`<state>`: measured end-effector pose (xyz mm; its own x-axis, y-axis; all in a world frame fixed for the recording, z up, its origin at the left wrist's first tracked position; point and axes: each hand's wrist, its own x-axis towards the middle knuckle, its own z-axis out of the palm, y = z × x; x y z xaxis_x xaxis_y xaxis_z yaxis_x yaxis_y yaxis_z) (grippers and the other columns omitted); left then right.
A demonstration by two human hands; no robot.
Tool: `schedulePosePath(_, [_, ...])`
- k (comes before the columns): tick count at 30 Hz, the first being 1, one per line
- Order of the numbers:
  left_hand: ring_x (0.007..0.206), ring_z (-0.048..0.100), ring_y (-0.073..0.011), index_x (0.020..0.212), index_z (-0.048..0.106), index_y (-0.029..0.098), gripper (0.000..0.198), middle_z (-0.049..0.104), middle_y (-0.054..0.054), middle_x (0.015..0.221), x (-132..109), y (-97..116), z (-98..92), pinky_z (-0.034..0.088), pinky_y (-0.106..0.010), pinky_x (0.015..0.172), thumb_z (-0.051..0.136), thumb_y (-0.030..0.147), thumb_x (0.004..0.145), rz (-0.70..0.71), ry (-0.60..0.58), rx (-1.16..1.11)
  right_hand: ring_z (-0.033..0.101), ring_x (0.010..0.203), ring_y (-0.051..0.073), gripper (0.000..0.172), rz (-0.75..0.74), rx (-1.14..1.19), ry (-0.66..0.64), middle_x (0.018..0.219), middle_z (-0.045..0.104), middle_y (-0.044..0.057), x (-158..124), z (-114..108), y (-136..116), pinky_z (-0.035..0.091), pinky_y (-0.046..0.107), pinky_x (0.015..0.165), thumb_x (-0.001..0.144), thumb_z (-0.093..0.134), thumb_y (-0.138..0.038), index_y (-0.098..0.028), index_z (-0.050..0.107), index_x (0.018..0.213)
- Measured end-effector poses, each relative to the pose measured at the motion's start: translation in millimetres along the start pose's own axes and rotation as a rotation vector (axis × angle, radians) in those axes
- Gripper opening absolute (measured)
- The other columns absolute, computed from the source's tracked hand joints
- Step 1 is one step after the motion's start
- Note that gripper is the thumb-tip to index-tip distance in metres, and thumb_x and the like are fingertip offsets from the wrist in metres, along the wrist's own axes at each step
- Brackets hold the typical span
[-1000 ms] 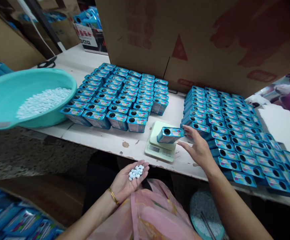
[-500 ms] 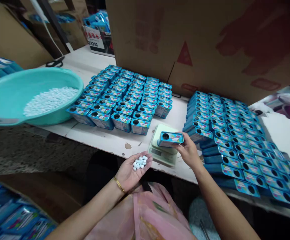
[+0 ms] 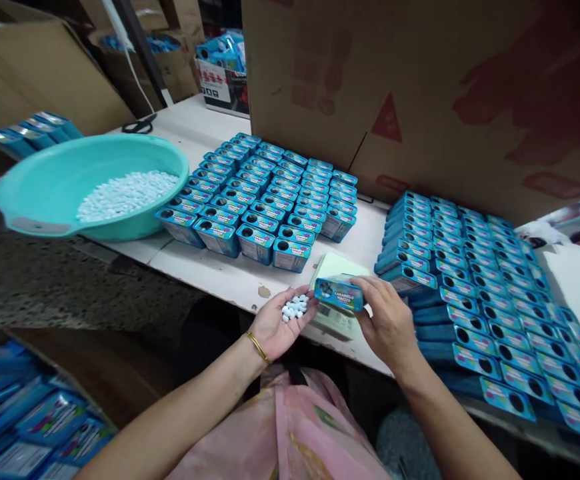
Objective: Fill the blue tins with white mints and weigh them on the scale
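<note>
My left hand [image 3: 280, 327] is turned palm up and cupped, with a small heap of pale blue-white candies [image 3: 295, 307] resting in it. In my right hand [image 3: 387, 323] is a blue candy tin [image 3: 340, 293], gripped by its right end and tilted so its top, with a dark round hole, faces me. The tin's left end is right beside the fingertips of my left hand. Just behind and below the tin lies a pale green scale [image 3: 337, 325] on the table, partly hidden by the tin and hand.
A turquoise basin [image 3: 30, 180] with loose candies stands at the left. Several rows of upright blue tins [image 3: 293, 255] fill the table's middle, more tins [image 3: 475, 353] the right. A big cardboard box [image 3: 320, 67] walls the back; a box of blue packs [image 3: 40, 420] sits lower left.
My right hand has lifted the tin off the scale, tipped it and brought it close to my left palm. The whole view has shifted slightly, so the table appears further right.
</note>
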<state>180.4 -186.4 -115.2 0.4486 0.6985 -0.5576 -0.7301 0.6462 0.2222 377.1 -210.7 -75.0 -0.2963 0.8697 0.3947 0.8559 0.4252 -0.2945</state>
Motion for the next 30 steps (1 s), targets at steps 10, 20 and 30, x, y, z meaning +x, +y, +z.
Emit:
schedulePosePath(10, [0.086, 0.059, -0.0196, 0.092, 0.059, 0.005, 0.022, 0.063, -0.012, 0.088, 0.5, -3.1, 0.2, 0.049, -0.031, 0.080, 0.051, 0.016, 0.075, -0.014, -0.010, 0.007, 0.045, 0.103, 0.025, 0.044, 0.038, 0.009, -0.015, 0.110, 0.051, 0.006, -2.9, 4.0, 3.5, 0.037, 0.044, 0.089, 0.074, 0.043, -0.012, -0.024, 0.041, 0.116])
schedulePosePath(20, [0.080, 0.060, -0.0143, 0.090, 0.059, 0.007, 0.018, 0.062, -0.010, 0.084, -6.5, 0.8, -6.6, 0.051, -0.023, 0.071, 0.055, 0.010, 0.073, 0.015, 0.055, 0.002, 0.054, 0.084, 0.018, 0.036, 0.453, 0.690, 0.147, 0.094, 0.054, 0.003, -6.8, 34.9, 40.8, 0.048, 0.033, 0.073, 0.070, 0.059, -0.028, -0.022, 0.044, 0.103])
schedulePosePath(30, [0.081, 0.061, -0.0166, 0.089, 0.059, 0.007, 0.018, 0.063, -0.012, 0.084, -25.8, 8.4, -32.6, 0.053, -0.028, 0.071, 0.048, 0.007, 0.076, 0.020, 0.177, -0.027, 0.044, 0.111, 0.022, 0.055, 0.423, 0.702, 0.262, 0.123, 0.044, 0.010, -19.3, 5.1, 47.8, 0.035, 0.045, 0.095, 0.073, 0.059, -0.030, -0.023, 0.034, 0.122])
